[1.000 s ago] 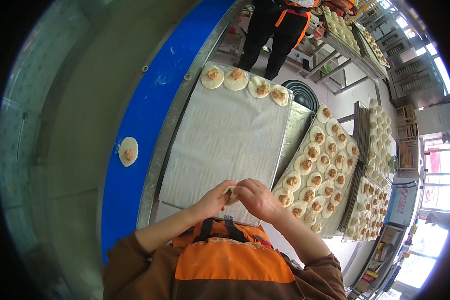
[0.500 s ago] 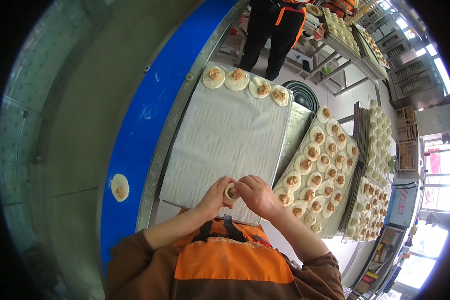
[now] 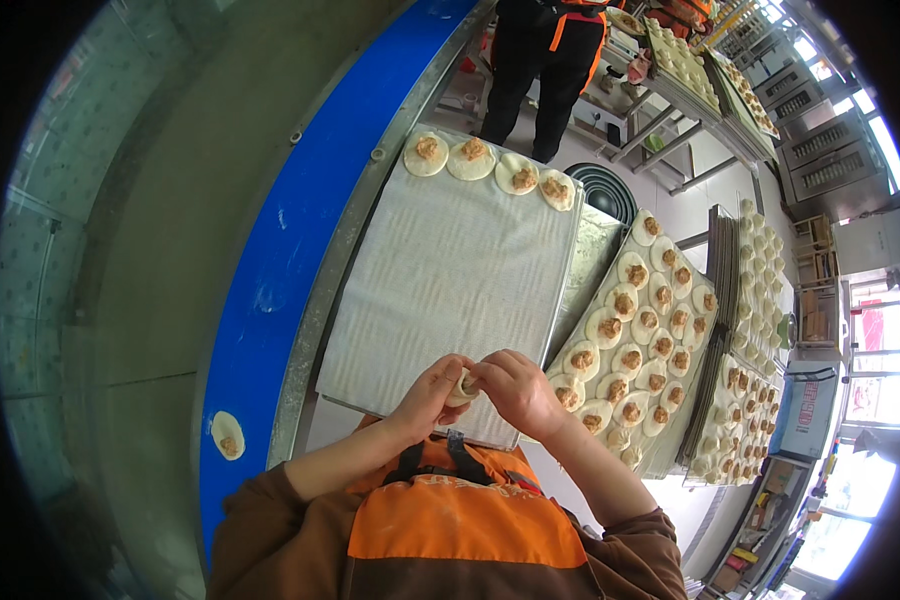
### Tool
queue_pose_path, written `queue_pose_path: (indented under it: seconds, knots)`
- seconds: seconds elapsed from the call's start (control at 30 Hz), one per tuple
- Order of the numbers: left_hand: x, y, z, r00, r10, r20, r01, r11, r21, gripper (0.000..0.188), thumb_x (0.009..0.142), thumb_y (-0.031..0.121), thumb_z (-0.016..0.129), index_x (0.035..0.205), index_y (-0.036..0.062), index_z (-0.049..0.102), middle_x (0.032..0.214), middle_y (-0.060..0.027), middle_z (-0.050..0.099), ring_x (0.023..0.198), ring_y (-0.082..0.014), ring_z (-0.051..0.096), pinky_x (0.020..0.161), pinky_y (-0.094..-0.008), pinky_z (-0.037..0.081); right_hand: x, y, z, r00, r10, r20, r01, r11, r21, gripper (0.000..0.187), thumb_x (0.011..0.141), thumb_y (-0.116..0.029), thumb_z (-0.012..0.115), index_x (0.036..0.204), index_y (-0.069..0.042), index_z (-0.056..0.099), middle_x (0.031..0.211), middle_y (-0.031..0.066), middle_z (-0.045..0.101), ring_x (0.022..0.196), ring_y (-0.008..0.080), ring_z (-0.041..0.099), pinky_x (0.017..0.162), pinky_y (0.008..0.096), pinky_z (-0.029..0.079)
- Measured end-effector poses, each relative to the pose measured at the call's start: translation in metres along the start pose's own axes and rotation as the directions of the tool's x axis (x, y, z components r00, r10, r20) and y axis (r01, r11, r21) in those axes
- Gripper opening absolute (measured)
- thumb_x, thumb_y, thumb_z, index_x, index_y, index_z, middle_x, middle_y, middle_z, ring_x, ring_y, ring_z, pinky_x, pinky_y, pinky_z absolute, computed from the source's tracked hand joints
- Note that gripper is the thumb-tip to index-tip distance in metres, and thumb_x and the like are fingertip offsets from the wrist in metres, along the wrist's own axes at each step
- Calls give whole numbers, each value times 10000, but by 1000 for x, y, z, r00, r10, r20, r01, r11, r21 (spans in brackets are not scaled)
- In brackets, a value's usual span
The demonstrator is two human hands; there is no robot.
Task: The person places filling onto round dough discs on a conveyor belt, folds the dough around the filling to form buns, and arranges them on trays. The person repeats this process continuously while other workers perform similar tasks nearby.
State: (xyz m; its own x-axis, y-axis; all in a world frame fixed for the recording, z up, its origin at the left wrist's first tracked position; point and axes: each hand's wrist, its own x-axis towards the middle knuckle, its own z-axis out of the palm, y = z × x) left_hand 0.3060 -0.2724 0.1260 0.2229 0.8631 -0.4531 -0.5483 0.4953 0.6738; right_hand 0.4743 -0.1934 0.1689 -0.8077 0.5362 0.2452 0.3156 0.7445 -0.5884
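Observation:
A small filled dough bun (image 3: 462, 390) is held between my two hands above the near edge of a cloth-lined tray (image 3: 440, 260). My left hand (image 3: 430, 398) cups it from the left, fingers wrapped round it. The fingertips of my right hand (image 3: 515, 390) pinch the dough's rim at the top, over the filling. Along the tray's far edge lies a row of flat dough rounds (image 3: 471, 158) topped with brownish filling. One more filled dough round (image 3: 228, 436) rests on the blue conveyor belt (image 3: 300, 220) to my left.
To the right stands a tray of many filled dough rounds (image 3: 630, 357), with further trays of buns (image 3: 760, 270) behind it. Stacked round dark pans (image 3: 606, 190) sit beyond my tray. A person in dark trousers (image 3: 540, 75) stands at the far end.
The dough round on the belt has moved nearer to me. The bun's opening looks narrower as my right fingers work its rim; both hands stay in nearly the same place.

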Motion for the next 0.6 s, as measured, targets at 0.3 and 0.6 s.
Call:
queue_pose_path:
  seconds: [0.3, 0.6]
  knots:
    - [-3, -5, 7, 991, 131, 15, -132, 988, 85, 642, 1025, 639, 317, 1260, 63, 475, 764, -19, 573, 553, -106, 551, 436, -214, 413, -4, -2, -3, 997, -7, -75, 10, 999, 41, 177, 826, -39, 708, 987, -36, 635, 884, 95, 624, 776, 295, 645, 679, 387, 538]
    - [-3, -6, 1, 988, 147, 53, -149, 988, 44, 617, 1029, 624, 327, 1255, 68, 470, 760, -32, 570, 537, -102, 532, 434, -216, 397, -2, -1, -2, 990, 4, -139, 11, 995, 102, 187, 791, -28, 744, 939, -43, 631, 856, 98, 648, 753, 296, 657, 660, 387, 538]
